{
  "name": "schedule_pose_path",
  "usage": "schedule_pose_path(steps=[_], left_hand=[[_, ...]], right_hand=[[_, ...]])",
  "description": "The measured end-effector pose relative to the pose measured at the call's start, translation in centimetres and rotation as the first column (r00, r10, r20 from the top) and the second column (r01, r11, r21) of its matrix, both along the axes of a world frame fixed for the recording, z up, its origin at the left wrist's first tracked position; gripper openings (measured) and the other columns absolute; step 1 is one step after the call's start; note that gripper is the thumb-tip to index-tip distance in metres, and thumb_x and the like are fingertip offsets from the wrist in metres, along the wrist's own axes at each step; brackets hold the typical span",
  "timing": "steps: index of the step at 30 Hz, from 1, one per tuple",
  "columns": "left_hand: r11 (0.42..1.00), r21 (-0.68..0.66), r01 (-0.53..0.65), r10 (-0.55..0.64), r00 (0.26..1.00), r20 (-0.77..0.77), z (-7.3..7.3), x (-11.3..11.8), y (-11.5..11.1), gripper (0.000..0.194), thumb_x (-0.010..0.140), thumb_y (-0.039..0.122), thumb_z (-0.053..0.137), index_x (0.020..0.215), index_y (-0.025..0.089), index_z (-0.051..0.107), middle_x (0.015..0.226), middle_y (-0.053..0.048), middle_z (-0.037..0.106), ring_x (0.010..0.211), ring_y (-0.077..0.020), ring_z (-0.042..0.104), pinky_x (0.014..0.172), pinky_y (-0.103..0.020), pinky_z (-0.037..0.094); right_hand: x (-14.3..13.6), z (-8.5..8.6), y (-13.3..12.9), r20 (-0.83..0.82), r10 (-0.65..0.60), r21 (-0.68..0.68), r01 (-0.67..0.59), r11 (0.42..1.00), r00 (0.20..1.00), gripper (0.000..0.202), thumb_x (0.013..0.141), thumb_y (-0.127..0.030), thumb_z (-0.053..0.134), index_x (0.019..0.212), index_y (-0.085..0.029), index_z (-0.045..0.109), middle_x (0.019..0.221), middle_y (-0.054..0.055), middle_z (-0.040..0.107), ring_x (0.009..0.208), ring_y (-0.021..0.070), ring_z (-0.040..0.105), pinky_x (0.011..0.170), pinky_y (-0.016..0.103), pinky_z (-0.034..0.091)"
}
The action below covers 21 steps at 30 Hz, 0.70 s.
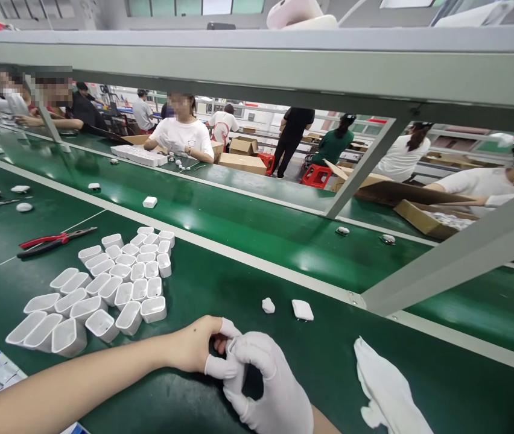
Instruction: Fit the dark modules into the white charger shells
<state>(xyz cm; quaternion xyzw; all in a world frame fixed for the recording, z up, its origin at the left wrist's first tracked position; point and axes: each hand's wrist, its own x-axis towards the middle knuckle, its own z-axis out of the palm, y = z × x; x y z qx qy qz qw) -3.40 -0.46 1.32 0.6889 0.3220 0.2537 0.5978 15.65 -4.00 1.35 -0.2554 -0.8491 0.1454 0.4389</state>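
Note:
Low in the middle of the head view, my left hand (198, 346), with white finger covers on some fingers, is closed at one side of a small white plastic piece (237, 375). Around the other side curl the thumb and fingers of my right hand (275, 386), which wears a white glove. Most of the piece is hidden by my fingers, so its exact kind is unclear. Beyond my hands lie a small crumpled white thing (268, 305) and a white square case (303, 310). Many open white plastic shells (85, 307) stand grouped to the left.
Red-and-black pliers (55, 242) lie behind the shells. A white glove (388, 386) rests at right. Past a pale rail (257, 265) runs a green conveyor belt (239, 232) carrying scattered white cases. A slanted metal post (456, 253) and an overhead shelf (257, 60) frame the bench; co-workers sit beyond.

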Motion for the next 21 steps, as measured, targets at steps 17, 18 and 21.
schedule_pose_path(steps=[17,18,21], left_hand=[[0.991,0.047,0.123,-0.115,0.983,-0.145,-0.2,0.4,0.2,0.018,0.064,0.025,0.069,0.070,0.015,0.056,0.069,0.005,0.046,0.063,-0.0096,0.043,0.057,-0.020,0.036],[0.990,0.053,0.131,-0.118,0.973,-0.198,0.6,0.5,0.5,0.019,0.066,0.028,0.070,0.074,0.015,0.059,0.070,0.004,0.050,0.063,-0.0103,0.046,0.057,-0.020,0.038],[0.967,0.255,-0.001,0.085,0.944,-0.320,5.4,0.6,1.2,0.033,0.070,0.031,0.069,0.099,0.016,0.065,0.086,-0.002,0.063,0.071,-0.0147,0.056,0.064,-0.024,0.045]], right_hand=[[-0.6,-0.6,-0.6,0.097,-0.111,-0.019,0.113,0.993,0.989,0.013,0.080,-0.010,0.050,0.087,-0.021,0.049,0.080,0.002,0.055,0.074,0.0174,0.057,0.068,0.031,0.049],[-0.6,-0.8,-0.4,0.094,-0.139,-0.034,0.142,0.989,0.986,0.011,0.079,-0.011,0.050,0.085,-0.021,0.049,0.080,0.003,0.055,0.073,0.0175,0.056,0.067,0.031,0.049],[-0.8,-1.0,0.1,0.059,-0.245,-0.116,0.250,0.961,0.968,0.009,0.079,-0.012,0.048,0.081,-0.020,0.047,0.076,0.002,0.051,0.067,0.0163,0.054,0.062,0.029,0.047]])
